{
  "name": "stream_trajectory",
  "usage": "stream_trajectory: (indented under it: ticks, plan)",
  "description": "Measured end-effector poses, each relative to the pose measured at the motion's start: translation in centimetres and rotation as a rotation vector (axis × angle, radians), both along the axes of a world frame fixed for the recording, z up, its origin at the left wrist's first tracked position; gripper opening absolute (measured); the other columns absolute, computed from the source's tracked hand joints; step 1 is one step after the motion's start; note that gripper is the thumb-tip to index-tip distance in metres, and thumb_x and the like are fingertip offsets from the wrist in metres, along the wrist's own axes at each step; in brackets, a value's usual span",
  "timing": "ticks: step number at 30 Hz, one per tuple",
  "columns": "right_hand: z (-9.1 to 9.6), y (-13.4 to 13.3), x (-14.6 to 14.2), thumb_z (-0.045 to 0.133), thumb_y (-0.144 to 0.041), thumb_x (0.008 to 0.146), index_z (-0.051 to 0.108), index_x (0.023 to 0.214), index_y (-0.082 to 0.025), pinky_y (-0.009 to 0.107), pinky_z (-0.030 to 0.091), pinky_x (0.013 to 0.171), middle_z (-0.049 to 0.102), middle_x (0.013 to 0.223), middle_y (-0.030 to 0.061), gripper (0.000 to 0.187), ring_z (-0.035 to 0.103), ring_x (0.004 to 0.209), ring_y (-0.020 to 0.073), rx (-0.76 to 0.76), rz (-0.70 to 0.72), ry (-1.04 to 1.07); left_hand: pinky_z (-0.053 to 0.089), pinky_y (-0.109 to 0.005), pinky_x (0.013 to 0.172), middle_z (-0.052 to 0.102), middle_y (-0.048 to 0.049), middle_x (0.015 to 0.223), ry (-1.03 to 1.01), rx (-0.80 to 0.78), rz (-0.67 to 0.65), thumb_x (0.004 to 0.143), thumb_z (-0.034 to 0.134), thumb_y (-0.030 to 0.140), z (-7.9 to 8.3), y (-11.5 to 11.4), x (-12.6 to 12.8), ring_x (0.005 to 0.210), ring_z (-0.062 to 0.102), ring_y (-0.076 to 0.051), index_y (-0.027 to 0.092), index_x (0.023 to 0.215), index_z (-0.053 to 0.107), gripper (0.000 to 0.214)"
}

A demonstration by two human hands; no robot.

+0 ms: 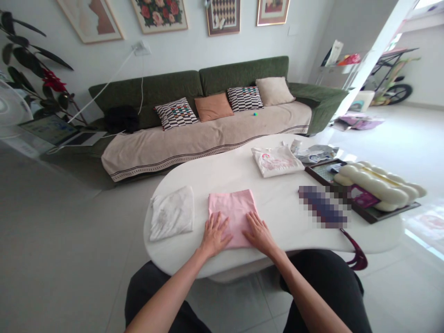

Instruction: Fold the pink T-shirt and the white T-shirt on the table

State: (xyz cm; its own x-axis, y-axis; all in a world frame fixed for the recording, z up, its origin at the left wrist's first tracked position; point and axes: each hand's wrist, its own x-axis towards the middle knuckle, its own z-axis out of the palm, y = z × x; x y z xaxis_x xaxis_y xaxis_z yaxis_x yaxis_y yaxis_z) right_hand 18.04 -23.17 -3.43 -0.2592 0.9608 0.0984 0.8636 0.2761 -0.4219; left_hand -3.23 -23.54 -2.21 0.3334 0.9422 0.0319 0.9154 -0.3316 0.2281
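Head view, left grip [215, 233] and right grip [258, 231] side by side, fingers spread flat, clamped on nothing, palms resting on folded pink cloth [231, 208] on white tabletop [284, 208], folded white cloth [172, 212] just left of left grip, printed white garment [277, 159] well beyond right grip

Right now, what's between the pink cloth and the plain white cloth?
Only bare table separates the pink cloth from the plain white cloth, in the head view.

Bright, soft daylight from the right, floor glare there, wide-angle bending at edges, one pixelated patch.
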Motion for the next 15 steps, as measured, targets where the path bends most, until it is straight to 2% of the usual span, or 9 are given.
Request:
stream_trajectory:
  ticks: [2, 5, 7, 8, 10, 11, 13, 15]
  plan:
    - [-0.2, -3.3, 1.6, 0.040, -0.034, 0.082, 0.038, 0.128, -0.016, 0.041, 0.033, 0.096, 0.042, 0.131, 0.0129, 0.049, 0.035, 0.123, 0.0220, 0.033, -0.052, 0.149, 0.015, -0.056, 0.100, 0.017, -0.0041, 0.145, -0.012, -0.046, 0.014, 0.080, 0.042, 0.050, 0.8, -2.3, 0.5, 0.131, 0.011, -0.032, 0.031, 0.134, 0.029, 0.059]
    - [-1.0, -8.3, 3.4, 0.046, -0.043, 0.078, 0.051, 0.110, -0.017, 0.039, 0.045, 0.082, 0.060, 0.104, 0.0121, 0.041, 0.058, 0.095, 0.0232, 0.015, -0.352, 0.390, 0.007, -0.062, 0.099, 0.015, -0.0081, 0.145, -0.039, -0.096, 0.051, 0.078, 0.044, 0.051, 1.5, -6.1, 2.5, 0.132, 0.007, -0.035, 0.026, 0.135, 0.031, 0.063]
    - [-1.6, -10.6, 3.7, 0.051, -0.050, 0.073, 0.054, 0.097, -0.016, 0.037, 0.049, 0.067, 0.063, 0.081, 0.0092, 0.042, 0.062, 0.072, 0.0226, -0.172, -0.554, 0.599, 0.003, -0.063, 0.099, 0.010, -0.0102, 0.146, -0.077, -0.119, -0.005, 0.070, 0.050, 0.057, 1.6, -8.2, 4.7, 0.131, 0.003, -0.037, 0.023, 0.136, 0.029, 0.077]
    - [-1.8, -11.3, 3.4, 0.053, -0.053, 0.071, 0.055, 0.092, -0.016, 0.035, 0.049, 0.062, 0.063, 0.076, 0.0084, 0.042, 0.062, 0.067, 0.0222, -0.303, -0.597, 0.739, 0.002, -0.064, 0.098, 0.009, -0.0100, 0.146, -0.093, -0.131, -0.040, 0.066, 0.055, 0.057, 1.4, -9.0, 5.9, 0.131, 0.001, -0.038, 0.022, 0.136, 0.028, 0.083]
    - [-1.5, -11.8, 2.5, 0.055, -0.054, 0.069, 0.056, 0.083, -0.016, 0.033, 0.049, 0.057, 0.064, 0.074, 0.0089, 0.041, 0.063, 0.066, 0.0221, -0.541, -0.599, 1.048, 0.002, -0.065, 0.098, 0.011, -0.0074, 0.146, -0.115, -0.148, -0.062, 0.063, 0.062, 0.048, 1.1, -10.0, 8.2, 0.130, 0.001, -0.040, 0.026, 0.136, 0.028, 0.084]
    - [-1.1, -11.6, 1.8, 0.056, -0.052, 0.068, 0.056, 0.081, -0.016, 0.032, 0.049, 0.058, 0.064, 0.075, 0.0091, 0.039, 0.063, 0.067, 0.0221, -0.606, -0.584, 1.178, 0.002, -0.065, 0.098, 0.015, -0.0061, 0.145, -0.133, -0.142, -0.036, 0.066, 0.061, 0.041, 1.0, -10.1, 9.1, 0.130, 0.003, -0.040, 0.027, 0.135, 0.031, 0.077]
    - [0.7, -10.6, 0.7, 0.060, -0.048, 0.066, 0.057, 0.081, -0.016, 0.030, 0.049, 0.062, 0.065, 0.077, 0.0078, 0.035, 0.063, 0.071, 0.0208, -0.604, -0.538, 1.333, 0.009, -0.062, 0.100, 0.029, -0.0051, 0.141, -0.219, -0.116, 0.034, 0.074, 0.052, 0.028, 1.1, -9.6, 10.2, 0.130, 0.015, -0.037, 0.029, 0.132, 0.036, 0.060]
    - [3.3, -8.9, -0.2, 0.062, -0.044, 0.067, 0.057, 0.081, -0.017, 0.028, 0.048, 0.066, 0.064, 0.079, 0.0054, 0.031, 0.061, 0.075, 0.0188, -0.505, -0.433, 1.366, 0.021, -0.055, 0.101, 0.045, -0.0063, 0.130, -0.393, -0.120, 0.067, 0.079, 0.042, 0.023, 2.0, -7.9, 10.3, 0.123, 0.033, -0.031, 0.027, 0.128, 0.042, 0.050]
